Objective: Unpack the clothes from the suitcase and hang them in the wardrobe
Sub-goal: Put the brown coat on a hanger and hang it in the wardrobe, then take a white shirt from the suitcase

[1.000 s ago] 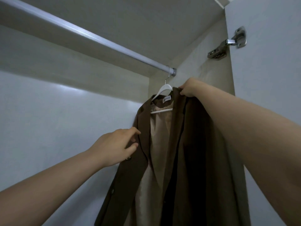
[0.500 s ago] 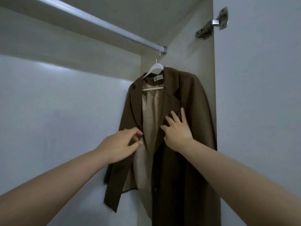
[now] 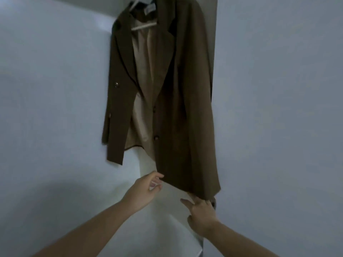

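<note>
Both of my hands sit at the bottom hem of the brown jacket [image 3: 185, 101], which hangs long axis straight down from a white hanger [image 3: 143, 25] above them. My right hand [image 3: 202, 217] touches the hem's right corner with loose fingers, slightly nearer; my left hand [image 3: 143, 190] hovers uncurled beside the front edge, beige lining showing.

White hanger [image 3: 143, 26]: hook and top cut off by upper frame edge. Brown jacket [image 3: 185, 101] collar partly cropped there too. Right hand [image 3: 202, 213] fingertips hidden behind jacket hem; whether they pinch it, unclear.
</note>
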`<control>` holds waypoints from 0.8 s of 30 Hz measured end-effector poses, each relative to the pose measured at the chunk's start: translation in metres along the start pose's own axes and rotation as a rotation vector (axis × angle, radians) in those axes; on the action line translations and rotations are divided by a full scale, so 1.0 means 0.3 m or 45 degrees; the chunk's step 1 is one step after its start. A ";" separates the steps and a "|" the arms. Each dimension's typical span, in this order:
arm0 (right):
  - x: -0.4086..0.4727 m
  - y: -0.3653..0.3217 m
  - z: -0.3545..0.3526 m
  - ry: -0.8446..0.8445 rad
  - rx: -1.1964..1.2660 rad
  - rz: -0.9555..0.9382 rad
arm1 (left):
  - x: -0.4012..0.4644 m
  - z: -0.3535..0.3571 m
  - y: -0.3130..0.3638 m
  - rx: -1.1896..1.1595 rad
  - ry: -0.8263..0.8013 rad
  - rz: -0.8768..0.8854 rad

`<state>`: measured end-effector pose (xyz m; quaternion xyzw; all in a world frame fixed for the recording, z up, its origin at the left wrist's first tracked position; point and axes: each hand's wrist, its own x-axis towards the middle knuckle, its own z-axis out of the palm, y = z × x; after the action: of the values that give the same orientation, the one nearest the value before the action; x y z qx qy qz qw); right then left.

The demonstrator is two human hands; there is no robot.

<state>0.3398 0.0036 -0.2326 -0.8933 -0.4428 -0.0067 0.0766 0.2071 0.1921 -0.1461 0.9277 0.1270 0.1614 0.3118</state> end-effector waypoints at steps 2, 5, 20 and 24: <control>-0.083 0.045 0.070 0.009 0.059 0.025 | -0.029 0.116 0.009 -0.085 -0.059 -0.042; -0.201 0.116 0.152 0.061 0.250 0.021 | -0.072 0.271 0.045 -0.137 -0.165 -0.080; -0.916 0.423 0.411 -0.276 0.671 0.562 | -0.223 0.907 0.438 -0.123 -0.909 0.298; -1.149 0.557 0.419 -0.197 0.758 0.850 | -0.302 1.131 0.614 -0.125 -1.153 0.371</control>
<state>0.2555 -0.3504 -0.4063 -0.9241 -0.1178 0.2127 0.2947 0.2773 -0.1631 -0.3076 0.8970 -0.1610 -0.2110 0.3534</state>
